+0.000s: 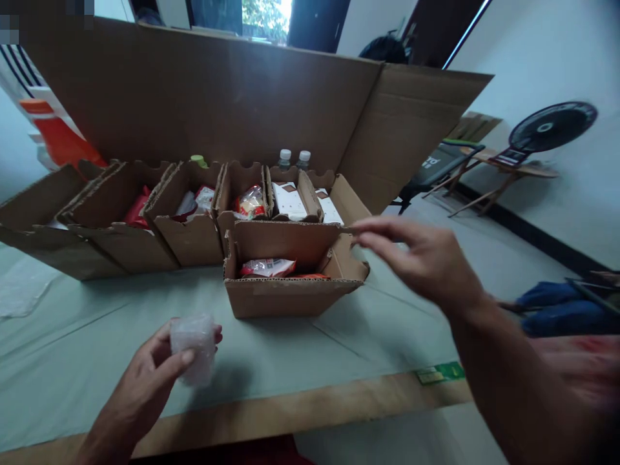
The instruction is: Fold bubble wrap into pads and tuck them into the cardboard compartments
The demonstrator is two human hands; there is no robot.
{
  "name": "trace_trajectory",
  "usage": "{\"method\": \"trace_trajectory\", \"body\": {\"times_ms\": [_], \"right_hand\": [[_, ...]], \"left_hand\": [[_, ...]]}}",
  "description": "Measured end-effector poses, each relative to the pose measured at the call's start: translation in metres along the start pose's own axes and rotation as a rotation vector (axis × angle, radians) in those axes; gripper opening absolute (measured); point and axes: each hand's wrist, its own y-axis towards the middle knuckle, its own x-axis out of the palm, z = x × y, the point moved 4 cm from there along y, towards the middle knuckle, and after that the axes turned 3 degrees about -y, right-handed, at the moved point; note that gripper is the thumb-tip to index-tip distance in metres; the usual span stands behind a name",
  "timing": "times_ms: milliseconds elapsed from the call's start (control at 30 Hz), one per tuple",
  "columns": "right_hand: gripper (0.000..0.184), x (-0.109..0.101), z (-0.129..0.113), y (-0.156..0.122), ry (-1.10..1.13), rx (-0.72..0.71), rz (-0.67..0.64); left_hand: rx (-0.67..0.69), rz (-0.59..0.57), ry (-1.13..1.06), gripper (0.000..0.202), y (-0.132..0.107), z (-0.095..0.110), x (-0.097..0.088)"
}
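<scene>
My left hand (154,371) is closed round a small packet of clear, bubble-wrap-like plastic (194,349), held above the cloth with the thumb across its front. My right hand (419,258) reaches over the table to the right end of a small open cardboard box (290,300). Its fingers and thumb pinch at the box's upper back corner; the hand is slightly blurred. Inside this box lies a red and white snack packet (268,267), with something orange beside it. The box stands in front of a row of similar boxes.
The row of open cardboard bins (194,242) holds packets and white cartons (289,200). Behind them rises a tall cardboard panel (232,97). Two white-capped bottles (285,157) and an orange bottle (61,135) stand there. A fan (547,129) is at the right.
</scene>
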Motion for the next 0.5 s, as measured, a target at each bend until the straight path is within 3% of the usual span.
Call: {"method": "trace_trajectory", "body": {"times_ms": [100, 233, 300, 367, 500], "right_hand": [[0.024, -0.003, 0.044, 0.052, -0.275, 0.113, -0.129], [0.027, 0.034, 0.065, 0.095, -0.587, 0.057, -0.62], [0.028, 0.053, 0.066, 0.104, -0.628, 0.01, -0.79], [0.03, 0.066, 0.07, 0.111, -0.61, -0.005, -0.878], [0.03, 0.085, 0.082, 0.118, -0.446, 0.037, -1.032]], "left_hand": [[-0.137, 0.031, -0.172, 0.062, 0.001, -0.013, -0.001], [-0.155, 0.088, -0.235, 0.065, 0.0, -0.019, 0.008], [-0.135, 0.093, -0.252, 0.079, 0.001, -0.021, 0.009], [-0.15, 0.111, -0.256, 0.089, 0.005, -0.024, 0.008], [-0.167, 0.126, -0.201, 0.09, 0.016, -0.031, -0.002]]}}
